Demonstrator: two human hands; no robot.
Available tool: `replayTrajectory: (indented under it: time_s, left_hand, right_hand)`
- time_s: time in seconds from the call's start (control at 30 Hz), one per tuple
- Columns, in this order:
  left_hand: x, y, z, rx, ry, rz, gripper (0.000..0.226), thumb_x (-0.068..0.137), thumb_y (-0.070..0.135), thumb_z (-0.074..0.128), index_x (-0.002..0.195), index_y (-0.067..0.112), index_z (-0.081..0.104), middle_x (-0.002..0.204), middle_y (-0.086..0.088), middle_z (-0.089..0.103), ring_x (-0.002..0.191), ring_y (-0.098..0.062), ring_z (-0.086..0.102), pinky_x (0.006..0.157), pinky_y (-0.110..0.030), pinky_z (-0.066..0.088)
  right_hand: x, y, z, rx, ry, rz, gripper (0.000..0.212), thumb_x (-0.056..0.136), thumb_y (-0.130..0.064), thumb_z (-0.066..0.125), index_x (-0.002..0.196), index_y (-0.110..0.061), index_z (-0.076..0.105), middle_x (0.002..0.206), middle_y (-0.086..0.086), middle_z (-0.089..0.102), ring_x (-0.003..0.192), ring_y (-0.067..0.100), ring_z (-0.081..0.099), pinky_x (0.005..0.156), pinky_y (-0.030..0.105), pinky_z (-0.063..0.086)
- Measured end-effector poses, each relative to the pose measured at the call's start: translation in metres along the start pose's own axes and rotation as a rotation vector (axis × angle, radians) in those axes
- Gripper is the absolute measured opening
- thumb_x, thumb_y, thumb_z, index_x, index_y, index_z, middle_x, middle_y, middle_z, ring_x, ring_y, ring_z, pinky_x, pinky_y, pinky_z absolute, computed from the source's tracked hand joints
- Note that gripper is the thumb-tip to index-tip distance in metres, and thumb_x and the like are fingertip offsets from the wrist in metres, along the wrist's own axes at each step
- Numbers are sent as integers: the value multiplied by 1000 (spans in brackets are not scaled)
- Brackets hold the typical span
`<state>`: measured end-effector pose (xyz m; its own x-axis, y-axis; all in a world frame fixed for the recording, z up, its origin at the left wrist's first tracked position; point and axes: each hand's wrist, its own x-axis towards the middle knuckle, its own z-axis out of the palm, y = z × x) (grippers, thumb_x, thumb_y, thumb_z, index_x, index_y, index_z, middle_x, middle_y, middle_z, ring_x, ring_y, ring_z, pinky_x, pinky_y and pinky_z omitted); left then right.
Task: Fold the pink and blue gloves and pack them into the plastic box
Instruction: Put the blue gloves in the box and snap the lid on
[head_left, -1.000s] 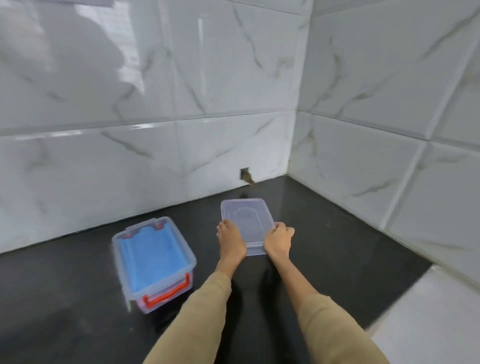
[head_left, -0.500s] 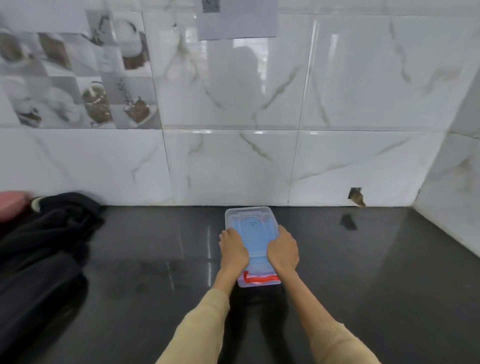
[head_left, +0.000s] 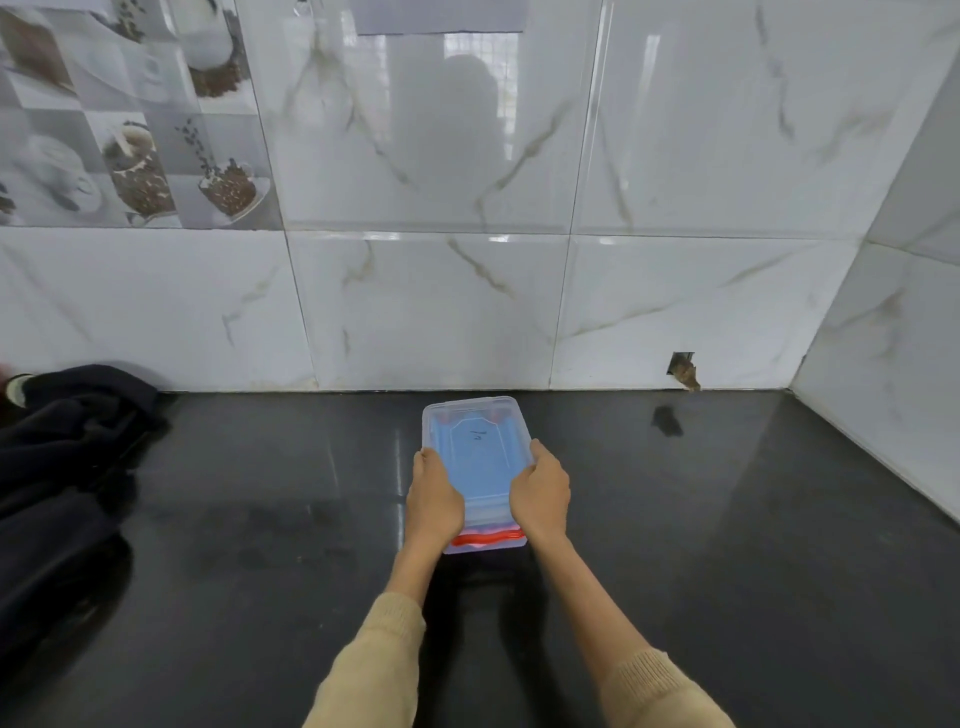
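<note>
A clear plastic box is sitting on the glossy black counter, its far end lying just short of the marble-tiled wall, and a clear lid is resting on top of it. Blue glove material is showing through the lid and filling most of the box; a faint pink tint is peeking at the far corners, too blurred to identify. A red-orange handle is running across the near end of the box. The left hand is pressing on the box's left edge and the right hand on its right edge, fingers curling over the lid rim and gripping it on both sides. Far to the left of the box, a dark cloth is lying heaped on the counter, partly cut off by the frame. Beige sleeves are covering both forearms.
</note>
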<state>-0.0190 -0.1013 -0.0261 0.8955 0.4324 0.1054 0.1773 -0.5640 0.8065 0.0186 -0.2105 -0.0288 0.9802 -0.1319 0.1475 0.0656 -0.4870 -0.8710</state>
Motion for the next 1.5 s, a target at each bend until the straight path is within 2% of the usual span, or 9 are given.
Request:
replayTrajectory:
  time_s: [0.17, 0.27, 0.47, 0.6, 0.8, 0.97, 1.17, 1.33, 1.5]
  left_hand:
    - [5, -11, -27, 124, 29, -177, 36, 95, 8, 38, 131, 8, 40, 129, -11, 46, 105, -32, 55, 91, -48, 49]
    - [10, -15, -44, 181, 6, -248, 36, 93, 6, 40, 130, 6, 40, 127, -15, 44, 96, -29, 52, 84, -41, 47]
    - [51, -3, -55, 200, -24, -317, 49, 99, 29, 36, 139, 1, 31, 143, -21, 34, 126, -38, 43, 100, -47, 38]
    - [80, -3, -50, 159, -42, -293, 55, 100, 45, 26, 135, 6, 41, 138, -20, 43, 124, -37, 45, 102, -46, 37]
    - [104, -26, -42, 169, -81, -172, 34, 102, 36, 23, 90, 12, 43, 107, -19, 60, 88, -29, 52, 82, -38, 41]
    - [116, -36, -34, 223, -130, -207, 45, 102, 43, 16, 113, 11, 45, 117, -15, 58, 104, -31, 55, 91, -41, 41]
    - [122, -39, -30, 197, -109, -238, 49, 101, 47, 19, 117, 9, 44, 121, -16, 57, 109, -33, 54, 95, -44, 42]
    - [103, -35, -36, 4, -62, -351, 69, 96, 58, 26, 136, 3, 33, 137, -18, 47, 121, -35, 49, 99, -43, 40]
    - [49, -42, -33, 178, -7, -409, 63, 96, 56, 24, 129, 4, 38, 128, -18, 52, 114, -36, 52, 89, -43, 42]
  right_hand:
    - [-15, -5, 12, 60, -173, -11, 26, 97, -10, 40, 121, -12, 49, 115, 4, 51, 101, 17, 58, 88, 33, 54]
    - [-11, -15, 15, 74, -312, 82, 24, 98, -15, 38, 121, -13, 43, 122, 6, 45, 99, 18, 58, 88, 37, 55]
    - [26, -40, 24, -54, -372, 163, 46, 101, -31, 26, 137, -5, 33, 140, 16, 37, 119, 28, 48, 100, 40, 41]
    - [55, -51, 43, -118, -401, 219, 63, 101, -44, 17, 144, 1, 26, 147, 22, 36, 132, 34, 40, 107, 41, 33]
    - [78, -41, 58, -374, -471, 45, 41, 101, -18, 23, 138, -3, 34, 136, 20, 45, 120, 37, 49, 98, 42, 41]
    - [95, -26, 68, -270, -481, 9, 14, 101, -13, 24, 99, -9, 37, 123, 20, 48, 106, 32, 51, 93, 40, 41]
    - [95, -27, 69, -144, -349, 125, 47, 101, -40, 22, 109, -5, 53, 118, 16, 60, 103, 29, 55, 89, 38, 42]
    - [76, -34, 51, -324, -229, 65, 52, 100, -48, 20, 121, -8, 46, 118, 15, 60, 105, 34, 58, 84, 41, 43]
    - [32, -5, 35, -362, -295, 207, 68, 95, -60, 16, 137, -9, 33, 125, 16, 57, 109, 33, 56, 83, 41, 42]
